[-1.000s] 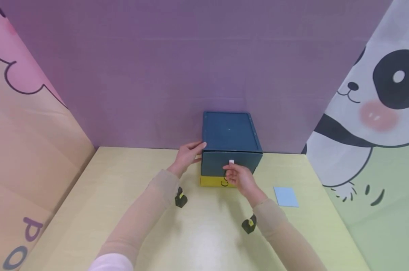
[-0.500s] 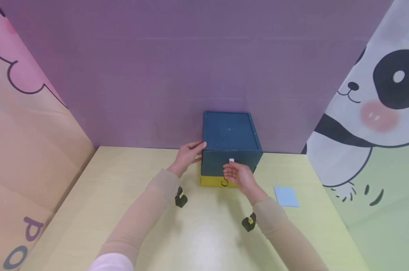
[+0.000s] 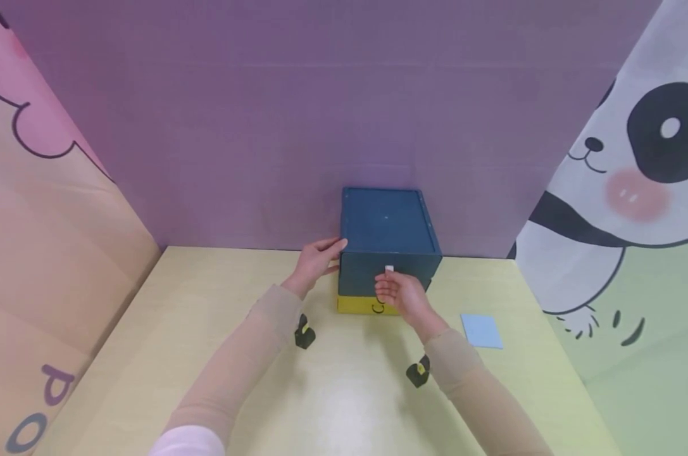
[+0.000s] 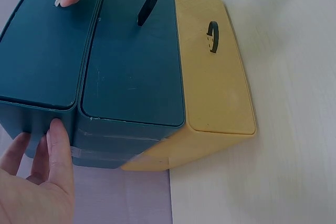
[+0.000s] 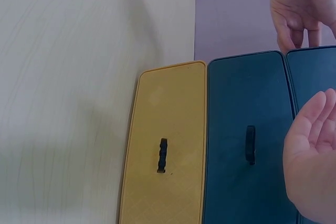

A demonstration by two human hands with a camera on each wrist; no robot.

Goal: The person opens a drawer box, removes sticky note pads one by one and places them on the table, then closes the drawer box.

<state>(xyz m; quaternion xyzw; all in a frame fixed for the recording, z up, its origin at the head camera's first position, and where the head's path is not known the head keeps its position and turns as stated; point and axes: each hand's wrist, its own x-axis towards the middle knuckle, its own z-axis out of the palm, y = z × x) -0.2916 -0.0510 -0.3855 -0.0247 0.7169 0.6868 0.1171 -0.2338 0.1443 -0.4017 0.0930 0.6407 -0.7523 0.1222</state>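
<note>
A small stacked drawer cabinet (image 3: 385,218) stands at the back of the table, with two dark teal drawers above a yellow one (image 4: 212,87). My left hand (image 3: 312,266) touches its left side near the front top corner, fingers mostly straight. At the top drawer's front (image 4: 39,61), my right hand (image 3: 407,299) pinches the small white pull (image 3: 389,269) between thumb and finger. That drawer front sits flush with the cabinet. The middle drawer (image 5: 247,93) and the yellow drawer carry black loop handles and are pushed in. In the right wrist view the white pull is hidden.
A light blue square sheet (image 3: 481,331) lies on the table (image 3: 218,316) to the right. Black wrist devices with yellow marks, such as the left one (image 3: 304,335), hang by each forearm. A purple backdrop (image 3: 252,126) rises right behind the cabinet.
The top drawer has slid slightly inward, and the dark gap under the cabinet's top edge has closed. The right hand moved in with it, its lower fingers loosening. The left hand stayed put.
</note>
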